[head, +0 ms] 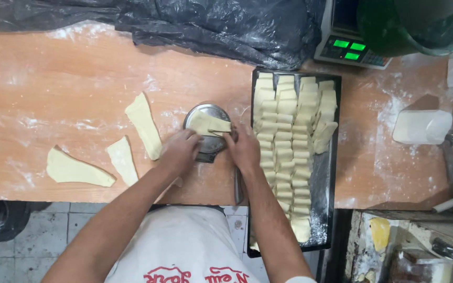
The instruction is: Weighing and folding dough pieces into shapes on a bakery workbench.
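Pale dough piece (209, 124) lying on a round metal pan (207, 121) at mid-table, just left of a black tray (333, 157). Left hand (180, 151) at the pan's lower left rim, fingers curled together over the edge; exact contact with the dough not discernible. Right hand (244, 148) at the pan's lower right, between pan and tray, fingers closed on something thin and metallic at the dough's edge; identity of that item unclear.

Surroundings:
- Tray packed with rows of folded dough pieces (288, 136), flour on its bare lower right part; near end overhanging the table edge.
- Three loose dough strips (143, 126) (122, 160) (75, 169) on the floured wooden table (69, 84), left of the pan, well apart from the tray.
- Black plastic sheet (184, 23) bunched along the far edge, touching the tray's far corner.
- Scale (348, 47) with green display beyond the tray, partly covered by a green bowl (420, 26).
- White container (421, 127) on its side, right of the tray.

Obstructions: forearms crossing the near table edge; right forearm covering the tray's left rim. Dark object under the pan mostly hidden. Bowl, scale and items at the right border cut off by the frame
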